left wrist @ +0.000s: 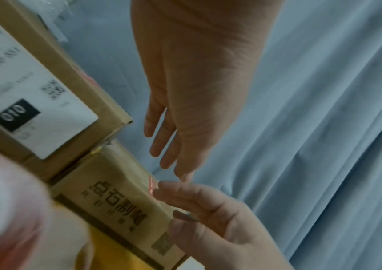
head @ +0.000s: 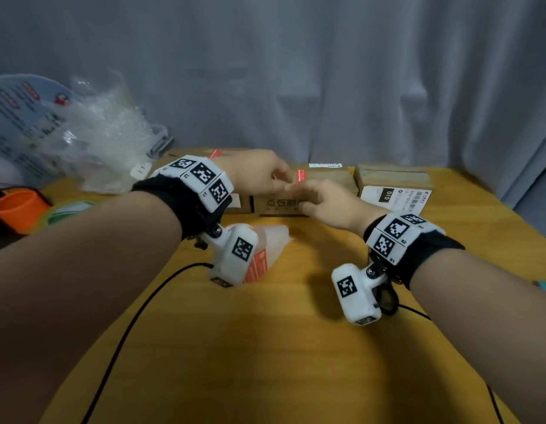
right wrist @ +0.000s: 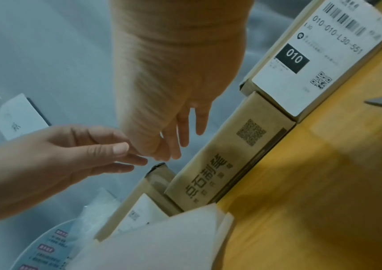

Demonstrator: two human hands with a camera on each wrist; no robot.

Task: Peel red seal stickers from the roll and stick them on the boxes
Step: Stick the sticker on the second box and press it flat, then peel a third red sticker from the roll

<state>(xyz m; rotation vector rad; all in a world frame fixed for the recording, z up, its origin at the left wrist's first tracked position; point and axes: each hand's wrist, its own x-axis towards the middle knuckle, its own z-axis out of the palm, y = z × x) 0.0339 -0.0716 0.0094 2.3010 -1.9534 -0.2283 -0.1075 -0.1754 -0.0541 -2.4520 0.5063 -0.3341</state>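
**STICKER SEATING ON THE MIDDLE BOX: FINGER-TO-STICKER RELATION**

**Finger state.** The left hand (head: pixel 256 175) and the right hand (head: pixel 323 206) meet tip to tip above the middle box (head: pixel 278 206). The left fingers (left wrist: pixel 162 146) are nearly straight and lie close together, with the thumb laid along the index finger. The right fingers (left wrist: pixel 178 190) are loosely extended and slightly spread. No view shows a sticker or anything else gripped between thumb and finger. Whether the tips are pressing on the box top cannot be told.

**Location of the task item.** A red seal sticker (head: pixel 300 175) lies on the top face of the middle box, just beyond the meeting fingertips and touching or nearly touching them. Its long axis runs away from the fingers, across the narrow width of the top face. The right fingertips are the nearer set, and the left wrist view shows them right beside the red edge.

**Judgement.** The sticker appears placed. The step in hand is probably pressing it flat, which would call for a stroke along the long axis, away from the fingertips.

**Onward relation.**
- The left-hand box (head: pixel 236 203) carries a second red sticker (head: pixel 215 153), beyond the left wrist.
- The right-hand box (head: pixel 394 182) shows no red sticker. It lies to the right of the fingers, nearer the right hand.
- The sticker strip (head: pixel 274 234) lies on the desk (head: pixel 265 347), behind the fingers and under the left wrist, nearer the left hand.
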